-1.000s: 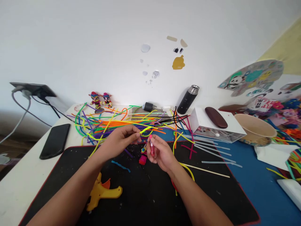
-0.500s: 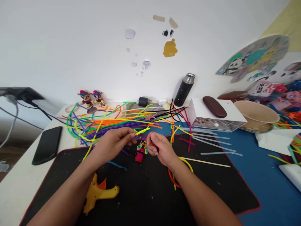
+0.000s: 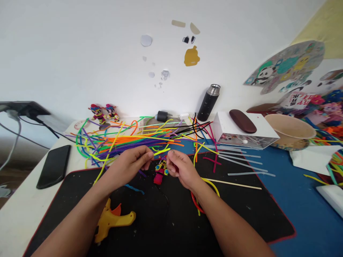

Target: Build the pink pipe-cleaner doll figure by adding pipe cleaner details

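Note:
My left hand (image 3: 135,160) is closed, thumb and forefinger pinching a short yellow-green pipe cleaner (image 3: 160,151). It stretches across to the fingertips of my right hand (image 3: 180,166), which are pressed together at its far end. Below and between the hands, a small pipe-cleaner doll (image 3: 159,175) in magenta, yellow and blue lies on the black mat (image 3: 187,232); my right fingers partly cover it. A twisted blue piece (image 3: 134,189) rests by my left wrist. Under my right wrist, red and yellow pipe cleaners (image 3: 214,187) curve on the mat.
A yellow glue gun (image 3: 115,221) lies by my left forearm, a phone (image 3: 54,166) at far left. Behind the hands spreads a pile of coloured pipe cleaners (image 3: 128,142). Glue sticks (image 3: 243,162), a black flask (image 3: 208,103), a white box (image 3: 222,125) and a bowl (image 3: 291,125) stand right.
My right fingertips have come to the free end of the yellow-green pipe cleaner, which now spans the gap between my hands. The view has shifted slightly.

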A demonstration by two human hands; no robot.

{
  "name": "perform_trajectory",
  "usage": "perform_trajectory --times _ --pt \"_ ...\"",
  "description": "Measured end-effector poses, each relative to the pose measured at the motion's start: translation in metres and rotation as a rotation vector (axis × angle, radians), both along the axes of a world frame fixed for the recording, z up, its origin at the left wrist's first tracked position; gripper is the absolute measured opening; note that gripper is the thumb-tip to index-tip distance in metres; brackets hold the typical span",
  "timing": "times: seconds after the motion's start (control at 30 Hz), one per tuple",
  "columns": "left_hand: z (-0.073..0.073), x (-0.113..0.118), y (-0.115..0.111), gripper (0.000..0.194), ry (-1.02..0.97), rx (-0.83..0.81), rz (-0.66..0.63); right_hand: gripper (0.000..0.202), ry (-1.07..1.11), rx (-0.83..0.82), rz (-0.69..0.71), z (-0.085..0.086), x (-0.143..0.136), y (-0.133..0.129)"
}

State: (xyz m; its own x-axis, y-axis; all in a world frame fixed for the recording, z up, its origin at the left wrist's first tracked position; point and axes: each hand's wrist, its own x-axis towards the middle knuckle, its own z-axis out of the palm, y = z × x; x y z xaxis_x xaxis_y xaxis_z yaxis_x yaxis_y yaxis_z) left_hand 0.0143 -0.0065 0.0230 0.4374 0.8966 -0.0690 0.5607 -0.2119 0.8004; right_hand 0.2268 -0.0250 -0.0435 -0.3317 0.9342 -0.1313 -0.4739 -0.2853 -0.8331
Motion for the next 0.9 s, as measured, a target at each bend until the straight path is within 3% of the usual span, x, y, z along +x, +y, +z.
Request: perform_trajectory --times 0.17,0.6,0.9 --pt "-0.0023 0.0027 -0.0016 0.051 0.025 -0.014 -0.016 0.048 0.015 0.007 -0.001 0.0002 -0.0008 0.0003" --pt "0.0027 0.0083 -0.0054 0.035 0.101 0.014 -0.057 0.049 -0.108 0.003 -0.246 -0.0013 -0.0006 0.005" --pt "0.0042 0.0084 -0.0059 0.037 0.105 0.036 -0.043 0.042 -0.07 0.024 -0.175 0.0013 -0.0007 0.0034"
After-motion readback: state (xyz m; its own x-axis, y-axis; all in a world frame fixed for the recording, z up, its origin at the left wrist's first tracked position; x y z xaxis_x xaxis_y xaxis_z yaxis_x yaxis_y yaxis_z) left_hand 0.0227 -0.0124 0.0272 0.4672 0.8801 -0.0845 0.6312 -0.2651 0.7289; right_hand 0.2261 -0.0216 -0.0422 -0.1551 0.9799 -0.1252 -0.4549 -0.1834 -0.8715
